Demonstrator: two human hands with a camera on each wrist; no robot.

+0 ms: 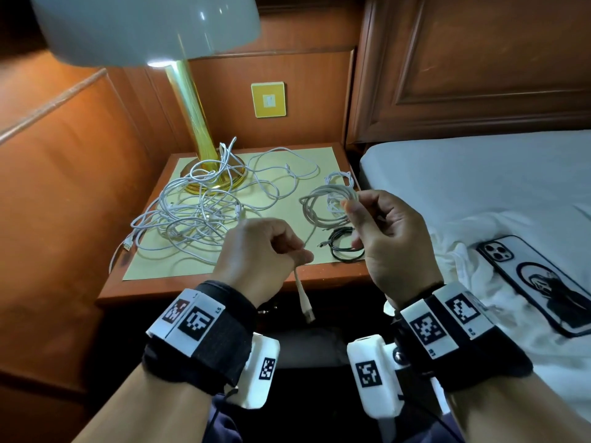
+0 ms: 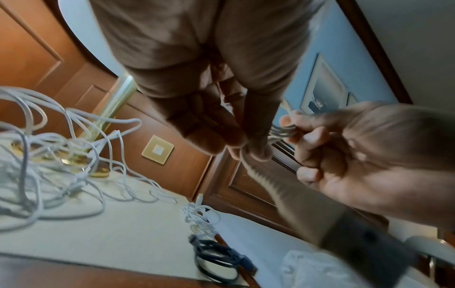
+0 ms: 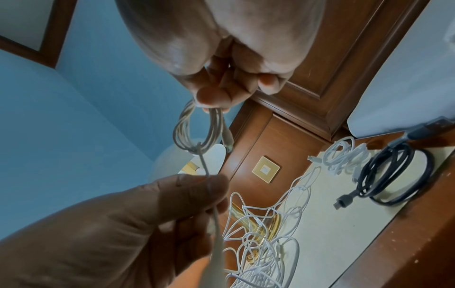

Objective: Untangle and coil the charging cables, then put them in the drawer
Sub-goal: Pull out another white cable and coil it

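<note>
The right hand (image 1: 388, 238) is raised over the worktop (image 1: 204, 282) at about 3 o'clock, its fingers (image 3: 214, 97) curled and pinching the top of a grey-white coil (image 1: 319, 206) of several loops that hangs from them. The left hand (image 1: 256, 251), at about 6 o'clock near the front edge, has its fingers (image 3: 187, 187) closed around the free tail of that same cable; the plug end (image 1: 305, 310) dangles below the fist, past the front edge of the worktop. A short stretch of cable runs between the 2 hands.

A large tangle of white cables (image 1: 192, 215) sprawls across the worktop from 9 o'clock to 12 o'clock, partly draped around the brass base of a lamp (image 1: 192, 100) at 11 o'clock. A small bundled white cable (image 1: 340, 179) lies at 2 o'clock near the back right corner. A coiled black cable (image 1: 347, 247) lies at 4 o'clock, under the right hand.

On the wood panel behind the worktop is a yellow wall switch (image 1: 268, 100). To the right, at 3 o'clock, is a bed (image 1: 479, 187) with white sheets, and a phone (image 1: 540, 282) in a printed case lies on it.
</note>
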